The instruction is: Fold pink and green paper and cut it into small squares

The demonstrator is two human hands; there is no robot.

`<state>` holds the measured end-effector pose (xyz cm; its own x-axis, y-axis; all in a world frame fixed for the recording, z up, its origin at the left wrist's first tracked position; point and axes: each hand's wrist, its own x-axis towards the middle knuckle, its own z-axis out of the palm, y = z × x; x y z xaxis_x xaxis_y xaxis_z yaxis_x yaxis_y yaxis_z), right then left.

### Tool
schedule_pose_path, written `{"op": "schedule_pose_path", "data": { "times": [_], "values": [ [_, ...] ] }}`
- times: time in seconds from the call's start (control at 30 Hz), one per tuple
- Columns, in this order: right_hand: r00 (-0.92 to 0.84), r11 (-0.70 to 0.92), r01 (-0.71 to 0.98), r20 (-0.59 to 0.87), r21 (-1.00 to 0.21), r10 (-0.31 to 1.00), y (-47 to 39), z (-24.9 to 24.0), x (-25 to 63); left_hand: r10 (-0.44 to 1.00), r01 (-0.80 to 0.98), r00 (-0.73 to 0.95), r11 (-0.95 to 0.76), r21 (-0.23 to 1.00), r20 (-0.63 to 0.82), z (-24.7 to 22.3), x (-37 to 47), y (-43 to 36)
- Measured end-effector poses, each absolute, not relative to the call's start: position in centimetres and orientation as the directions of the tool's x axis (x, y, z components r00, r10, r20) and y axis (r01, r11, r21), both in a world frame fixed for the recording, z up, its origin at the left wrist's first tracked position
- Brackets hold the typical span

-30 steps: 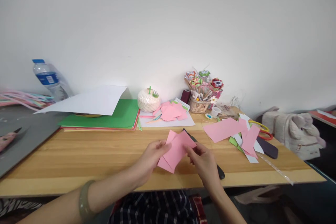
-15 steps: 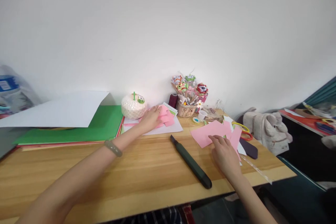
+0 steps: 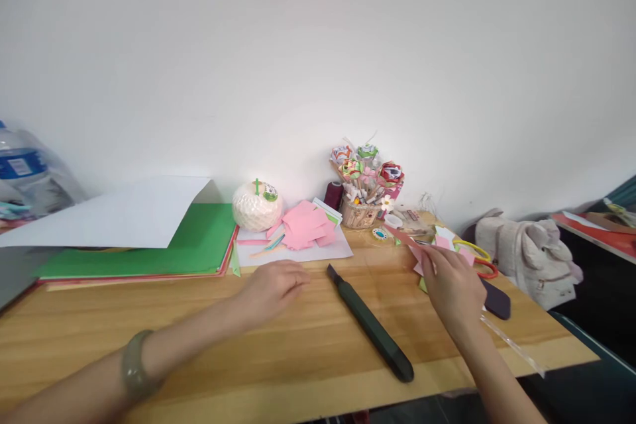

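compared w/ half a second before, the left hand (image 3: 275, 287) had left the pile of pink pieces (image 3: 304, 226) near the wall and come back toward the body; the right hand (image 3: 451, 281) had lifted a pink paper sheet (image 3: 408, 239) that earlier lay flat.

left hand was resting on the wooden table (image 3: 199, 344), fingers loosely curled, holding nothing. right hand was pinching the pink sheet at its near end — the sheet tilted up, seen almost edge-on, above the scraps at the right side.

between the hands lay a dark utility knife (image 3: 370, 330), diagonal, untouched. behind: a white netted ball (image 3: 257, 206), a basket of paper flowers (image 3: 365, 182), a green paper stack (image 3: 163, 252) — also a clear ruler (image 3: 514, 344) at the table edge.
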<state>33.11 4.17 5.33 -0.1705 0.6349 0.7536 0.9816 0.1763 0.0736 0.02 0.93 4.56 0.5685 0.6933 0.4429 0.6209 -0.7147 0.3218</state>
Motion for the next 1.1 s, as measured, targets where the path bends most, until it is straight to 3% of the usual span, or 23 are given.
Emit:
{"op": "schedule_pose_path", "data": {
  "times": [0.1,0.2,0.23,0.33,0.53,0.73,0.83,0.93,1.1],
  "values": [
    [-0.342,0.345,0.926,0.729,0.153,0.593,1.1,6.2,28.7,0.503,0.611,0.532,-0.785,0.102,0.681,5.2,0.5,-1.7],
    [-0.558,0.595,0.775,0.670,0.212,0.489,-2.8,5.5,23.3,0.384,0.656,0.498,-0.753,-0.047,0.778,5.0,0.6,-4.1],
    [-0.589,0.671,0.715,0.685,0.195,0.428,-3.9,4.9,21.7,0.367,0.662,0.514,-0.745,-0.087,0.775,4.8,0.4,-4.7],
    [-0.580,0.777,0.626,0.707,0.070,0.404,-6.1,2.9,18.1,0.346,0.651,0.586,-0.740,-0.171,0.733,3.5,-0.9,-6.3],
    [-0.604,0.829,0.556,0.658,-0.057,0.450,-6.5,0.5,16.0,0.468,0.711,0.594,-0.687,-0.153,0.655,2.0,-4.1,-8.3],
    [-0.590,0.836,0.522,0.636,-0.170,0.497,-6.5,0.4,15.4,0.604,0.740,0.540,-0.672,0.011,0.586,2.1,-5.6,-9.8],
    [-0.611,0.830,0.523,0.593,-0.196,0.525,-6.8,0.6,14.9,0.691,0.778,0.386,-0.600,0.186,0.611,1.5,-5.4,-10.7],
    [-0.659,0.815,0.556,0.510,-0.165,0.553,-6.6,1.1,14.4,0.770,0.783,0.224,-0.507,0.360,0.597,0.5,-5.1,-11.5],
    [-0.749,0.854,0.512,0.438,-0.093,0.496,-5.2,1.6,13.5,0.838,0.731,0.084,-0.419,0.538,0.539,-0.3,-5.2,-12.0]
  ]
}}
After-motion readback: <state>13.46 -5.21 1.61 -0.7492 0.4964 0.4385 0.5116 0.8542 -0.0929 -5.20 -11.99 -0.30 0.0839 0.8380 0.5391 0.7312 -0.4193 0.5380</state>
